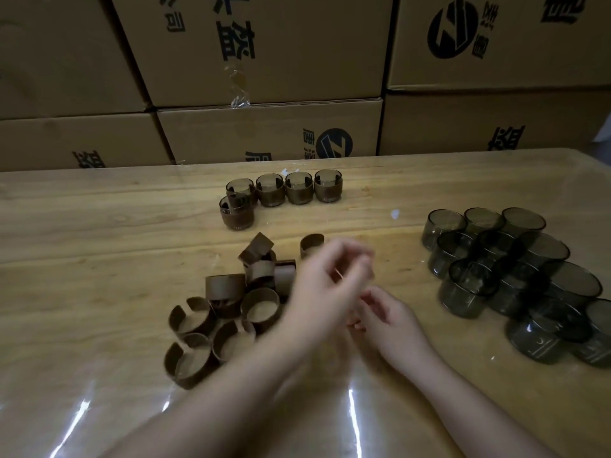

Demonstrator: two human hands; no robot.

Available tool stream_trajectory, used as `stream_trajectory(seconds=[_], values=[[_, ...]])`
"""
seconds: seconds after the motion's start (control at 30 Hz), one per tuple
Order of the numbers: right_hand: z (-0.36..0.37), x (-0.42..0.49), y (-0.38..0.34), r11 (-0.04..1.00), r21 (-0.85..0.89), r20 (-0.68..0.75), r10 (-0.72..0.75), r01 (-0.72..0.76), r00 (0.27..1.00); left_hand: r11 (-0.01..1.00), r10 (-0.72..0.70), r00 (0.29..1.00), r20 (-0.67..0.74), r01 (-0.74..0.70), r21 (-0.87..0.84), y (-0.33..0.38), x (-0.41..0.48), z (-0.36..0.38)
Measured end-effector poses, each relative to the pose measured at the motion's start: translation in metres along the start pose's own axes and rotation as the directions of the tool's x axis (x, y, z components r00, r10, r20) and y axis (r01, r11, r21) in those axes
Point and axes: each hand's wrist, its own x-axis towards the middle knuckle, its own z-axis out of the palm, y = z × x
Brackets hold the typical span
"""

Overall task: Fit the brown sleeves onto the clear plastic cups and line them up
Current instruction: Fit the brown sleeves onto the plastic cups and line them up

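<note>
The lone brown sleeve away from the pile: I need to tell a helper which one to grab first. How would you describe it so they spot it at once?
On the wooden table, find the heap of brown sleeves left of centre. Just beyond its far right edge, toward the row of sleeved cups, one lone sleeve stands upright. Unlike the others, it touches no other sleeve.

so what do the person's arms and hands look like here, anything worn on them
Both forearms are bare as far as the frame shows: no sleeve, glove, watch or bracelet is visible. The left hand is motion-blurred, so a ring cannot be ruled out on it. The right hand is sharper and shows no ring on the fingers in view. No markings appear on either arm.
</note>
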Motion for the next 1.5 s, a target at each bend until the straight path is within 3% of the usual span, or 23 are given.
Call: stream_trajectory(seconds=[0.1, 0.4, 0.47, 0.53, 0.6, 0.7, 0.87, 0.93, 1.07, 1.13, 1.2, 1.3, 1.37, 1.5], values=[[-0.004, -0.001, 0.002, 0.995, -0.100, 0.007, 0.008, -0.007, 1.000, 0.995, -0.086, 0.992, 0.093, 0.090, -0.032, -0.020, -0.026, 0.026], [-0.009, -0.004, -0.004, 0.968, -0.236, 0.069, -0.075, 0.089, 0.995, 0.926, -0.296, 0.951, 0.089, 0.308, -0.218, -0.044, -0.023, 0.022], [-0.014, -0.004, -0.004, 0.963, -0.258, 0.014, -0.072, 0.073, 0.997, 0.909, -0.315, 0.944, 0.096, 0.329, -0.256, -0.046, -0.022, 0.021], [-0.022, -0.003, -0.003, 0.940, -0.339, -0.142, -0.090, 0.037, 0.986, 0.882, -0.347, 0.934, 0.082, 0.355, -0.311, -0.048, -0.021, 0.019], [-0.032, -0.003, -0.004, 0.932, -0.361, -0.328, -0.113, -0.014, 0.938, 0.850, -0.379, 0.924, 0.055, 0.371, -0.373, -0.049, -0.019, 0.017], [-0.044, -0.005, -0.009, 0.929, -0.358, -0.474, -0.093, -0.095, 0.875, 0.820, -0.400, 0.916, 0.019, 0.367, -0.439, -0.052, -0.018, 0.014], [-0.059, -0.006, -0.008, 0.790, -0.490, -0.437, 0.144, -0.369, 0.888, 0.816, -0.398, 0.917, -0.028, 0.340, -0.467, -0.053, -0.020, 0.015], [-0.061, -0.006, -0.006, 0.755, -0.513, -0.426, 0.189, -0.408, 0.885, 0.818, -0.395, 0.918, -0.025, 0.339, -0.464, -0.053, -0.020, 0.015], [-0.061, -0.006, -0.006, 0.758, -0.530, -0.436, 0.141, -0.380, 0.889, 0.818, -0.395, 0.919, -0.008, 0.348, -0.457, -0.052, -0.019, 0.016], [-0.055, -0.007, -0.006, 0.813, -0.508, -0.385, 0.082, -0.285, 0.919, 0.819, -0.397, 0.918, -0.021, 0.344, -0.460, -0.052, -0.020, 0.016], [-0.040, -0.012, -0.006, 0.891, -0.447, -0.285, -0.059, -0.077, 0.957, 0.826, -0.396, 0.915, -0.074, 0.320, -0.463, -0.052, -0.020, 0.018], [-0.015, -0.018, -0.008, 0.941, -0.238, -0.171, -0.283, 0.239, 0.944, 0.838, -0.390, 0.911, -0.132, 0.292, -0.462, -0.055, -0.018, 0.019], [-0.007, -0.019, -0.009, 0.950, -0.056, -0.129, -0.311, 0.306, 0.942, 0.818, -0.390, 0.918, -0.067, 0.312, -0.484, -0.057, -0.017, 0.019], [-0.006, -0.015, -0.009, 0.933, 0.257, -0.044, -0.249, 0.252, 0.967, 0.742, -0.368, 0.922, 0.119, 0.369, -0.559, -0.060, -0.016, 0.018]])
